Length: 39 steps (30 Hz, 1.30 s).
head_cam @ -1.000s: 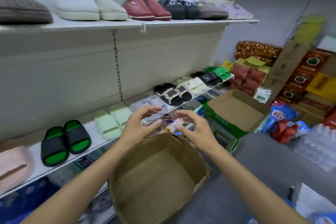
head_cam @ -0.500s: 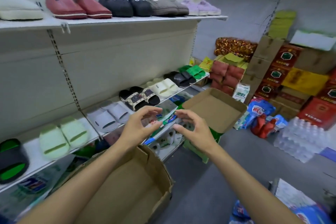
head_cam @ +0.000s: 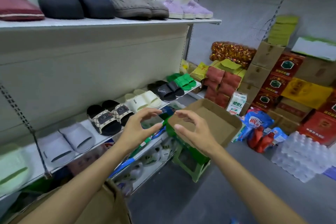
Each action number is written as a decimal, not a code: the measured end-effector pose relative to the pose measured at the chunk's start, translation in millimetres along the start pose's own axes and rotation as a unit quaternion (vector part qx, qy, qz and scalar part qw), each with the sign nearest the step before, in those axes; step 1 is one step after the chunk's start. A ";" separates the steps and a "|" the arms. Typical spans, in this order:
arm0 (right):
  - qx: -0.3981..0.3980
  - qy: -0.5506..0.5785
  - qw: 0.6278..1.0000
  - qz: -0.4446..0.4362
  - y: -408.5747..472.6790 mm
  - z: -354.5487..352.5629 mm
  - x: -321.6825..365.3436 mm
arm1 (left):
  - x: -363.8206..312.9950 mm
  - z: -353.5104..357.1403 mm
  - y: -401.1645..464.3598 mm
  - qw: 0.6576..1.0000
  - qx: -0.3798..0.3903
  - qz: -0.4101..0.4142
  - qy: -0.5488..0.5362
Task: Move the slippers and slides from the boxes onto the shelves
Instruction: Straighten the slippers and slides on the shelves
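Both hands are out in front at mid-frame, and neither is holding a thing. The left hand [head_cam: 137, 129] has its fingers loosely curved, thumb below, nothing between them. The right hand [head_cam: 195, 132] mirrors it just beside, fingers arched and empty, with a small gap between the two.

Behind the right hand, right of centre, sits an open box [head_cam: 216, 125] on a green stool [head_cam: 190, 162]. Its inside shows only bare cardboard. A second box [head_cam: 107, 203] pokes in at the bottom edge, under the left forearm; what it contains cannot be seen.

The footwear is all on the shelves. On the top shelf [head_cam: 109, 22], upper left to upper centre: a red slipper [head_cam: 16, 7], black slippers [head_cam: 76, 2] with faces, brown slippers [head_cam: 138, 6], and lilac slippers [head_cam: 187, 8] at the end.

On the lower shelf [head_cam: 101, 138], running from lower left up toward centre: a pale green slide [head_cam: 12, 171] at the left edge, grey slides [head_cam: 67, 143], patterned black slides [head_cam: 109, 116], cream slides [head_cam: 145, 99], black slides [head_cam: 167, 89] marked "Super", and bright green slides [head_cam: 182, 80] at the far end. Each pair sits side by side, toes pointing out.

At the right of the frame, stacked cartons [head_cam: 283, 78], a pack of water bottles [head_cam: 301, 156] and blue detergent bags [head_cam: 258, 120] crowd the floor.
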State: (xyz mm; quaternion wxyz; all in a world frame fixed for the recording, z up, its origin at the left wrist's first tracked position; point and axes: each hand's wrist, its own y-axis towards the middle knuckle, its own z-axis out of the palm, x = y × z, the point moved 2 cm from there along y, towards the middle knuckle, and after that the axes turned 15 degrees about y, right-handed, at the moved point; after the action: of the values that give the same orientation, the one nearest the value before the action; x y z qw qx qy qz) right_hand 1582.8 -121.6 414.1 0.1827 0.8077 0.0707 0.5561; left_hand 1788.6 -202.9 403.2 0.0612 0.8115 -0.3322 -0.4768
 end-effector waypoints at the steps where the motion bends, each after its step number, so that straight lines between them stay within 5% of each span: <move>1: 0.001 0.004 1.000 0.000 10.0 -10.8 -10.6 | 0.9 9.5 12.3 1.000 -0.001 -0.004 0.004; 12: 0.077 0.027 0.996 -0.036 142.8 -156.9 -134.1 | -3.0 133.6 154.3 0.995 -0.070 -0.046 0.056; 20: 0.121 0.046 0.989 -0.066 260.9 -232.9 -162.5 | -12.7 164.4 283.4 0.987 -0.121 -0.042 0.096; 34: 0.031 0.009 0.979 -0.203 548.7 -354.5 -142.8 | -59.5 158.5 572.5 0.969 -0.170 0.076 0.164; 39: -0.013 0.021 0.981 -0.193 639.6 -391.1 -154.2 | -76.7 171.8 660.0 0.926 -0.228 0.080 0.291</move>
State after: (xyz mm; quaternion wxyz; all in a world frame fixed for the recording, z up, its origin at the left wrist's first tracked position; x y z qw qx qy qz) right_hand 1107.2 -676.4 641.7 0.2953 0.7648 0.2217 0.5280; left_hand 1306.4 -629.0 641.7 0.3764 0.8495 -0.2463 -0.2756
